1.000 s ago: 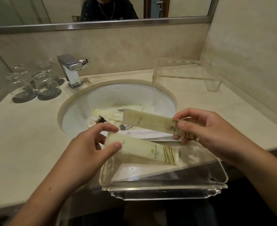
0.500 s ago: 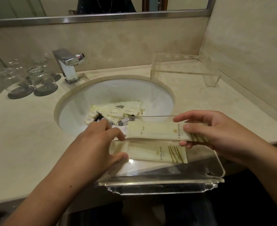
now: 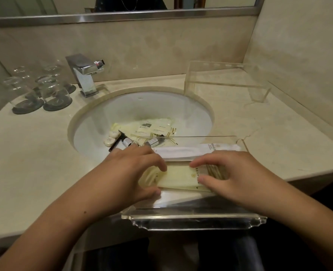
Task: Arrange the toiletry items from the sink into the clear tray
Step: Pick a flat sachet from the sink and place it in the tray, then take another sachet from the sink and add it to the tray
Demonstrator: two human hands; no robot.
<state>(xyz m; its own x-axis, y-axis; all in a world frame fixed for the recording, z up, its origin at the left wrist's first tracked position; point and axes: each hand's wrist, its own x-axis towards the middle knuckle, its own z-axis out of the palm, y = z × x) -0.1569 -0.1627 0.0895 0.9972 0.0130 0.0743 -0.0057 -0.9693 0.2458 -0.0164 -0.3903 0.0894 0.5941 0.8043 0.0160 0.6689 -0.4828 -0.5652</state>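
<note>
Several upturned glasses [image 3: 42,92] stand on dark coasters at far left, rims down, probably to keep dust out. Chrome tap [image 3: 86,75] is next, behind the sink [image 3: 142,106]. Loose toiletries [image 3: 148,132] are heaped in the basin bottom: cream sachets, small bottles, a dark stick, pale round pieces. They overlap, so the count is unclear, and the labels are too small to read. None of that heap has been moved yet.

Clear tray [image 3: 197,222] sits at the counter's front edge, just before the sink, likely parked close to keep the reach short. Left hand [image 3: 126,173] curls round the left end of the cream packets [image 3: 181,178], thumb at the near edge, fingers on top. The packets lie lengthwise in the tray's middle, apparently one over another; the hands cover both ends, so the number is uncertain. Right hand [image 3: 238,177] pinches the right end the same way. The two-ended hold reads as squaring the stack against its neighbour. White sleeve [image 3: 191,151] lies parallel along the tray's far wall, its left end hidden behind the fingers.

Cannot tell if the packets rest on the tray floor or sit just above it, because the clear plastic blurs the contact. Clear acrylic stand [image 3: 226,83] sits at right rear, purpose unclear.
</note>
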